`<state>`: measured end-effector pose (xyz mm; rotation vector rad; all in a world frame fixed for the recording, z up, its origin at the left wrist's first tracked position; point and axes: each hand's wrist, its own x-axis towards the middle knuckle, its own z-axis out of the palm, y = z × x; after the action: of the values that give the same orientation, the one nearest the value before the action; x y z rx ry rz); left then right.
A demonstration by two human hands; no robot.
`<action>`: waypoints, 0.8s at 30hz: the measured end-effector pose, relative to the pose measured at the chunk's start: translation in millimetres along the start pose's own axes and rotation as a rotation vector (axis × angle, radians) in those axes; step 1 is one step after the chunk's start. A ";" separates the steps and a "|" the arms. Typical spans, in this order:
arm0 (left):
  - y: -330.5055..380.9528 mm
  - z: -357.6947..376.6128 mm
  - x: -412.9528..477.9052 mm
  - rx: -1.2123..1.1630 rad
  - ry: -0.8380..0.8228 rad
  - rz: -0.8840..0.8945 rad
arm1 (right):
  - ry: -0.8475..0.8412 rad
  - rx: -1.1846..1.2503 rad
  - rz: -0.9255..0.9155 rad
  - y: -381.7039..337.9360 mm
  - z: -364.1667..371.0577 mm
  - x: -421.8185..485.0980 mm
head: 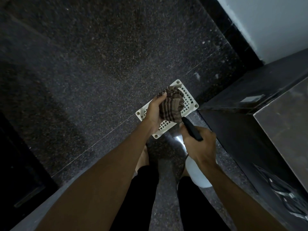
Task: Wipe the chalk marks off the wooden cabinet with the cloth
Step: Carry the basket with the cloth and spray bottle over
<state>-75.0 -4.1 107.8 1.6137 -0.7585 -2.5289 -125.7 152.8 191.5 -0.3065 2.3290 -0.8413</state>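
Note:
My left hand (pixel 154 112) grips a bunched brown striped cloth (pixel 171 105) just above a white plastic lattice basket (pixel 191 104) on the floor. My right hand (pixel 198 144) is curled round the black head (pixel 191 129) of a white spray bottle (pixel 197 174). The bottle hangs below the hand, and its black nozzle points at the cloth and nearly touches it. No chalk marks show in this view, and I cannot tell which dark piece of furniture is the wooden cabinet.
Dark speckled stone floor (pixel 100 64) fills most of the view. A dark unit with a shiny top (pixel 283 117) stands at the right, beside a black skirting and white wall (pixel 275 22). A dark panel (pixel 20 164) sits at the lower left. My legs and feet are below.

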 end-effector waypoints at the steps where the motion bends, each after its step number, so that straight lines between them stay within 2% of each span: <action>1: 0.6 0.9 -0.4 0.008 0.002 -0.003 | -0.011 -0.012 -0.012 -1.0 -0.8 0.1; 5: 2.8 4.7 -2.4 0.040 0.007 -0.005 | -0.010 -0.062 -0.091 -4.1 -2.7 -1.2; 12: 1.1 10.6 -3.3 0.097 0.029 -0.020 | 0.004 -0.018 0.045 2.0 0.9 8.0; 18: 2.7 16.4 -5.1 0.111 0.039 -0.030 | 0.076 -0.092 -0.107 -2.3 -1.9 6.1; 24: -1.8 16.9 -1.0 0.158 0.066 -0.031 | 0.007 -0.073 0.040 -0.7 1.6 14.8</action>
<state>-88.7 4.1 113.5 1.7595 -0.9555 -2.4782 -136.2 145.5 183.8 -0.2871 2.3682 -0.7402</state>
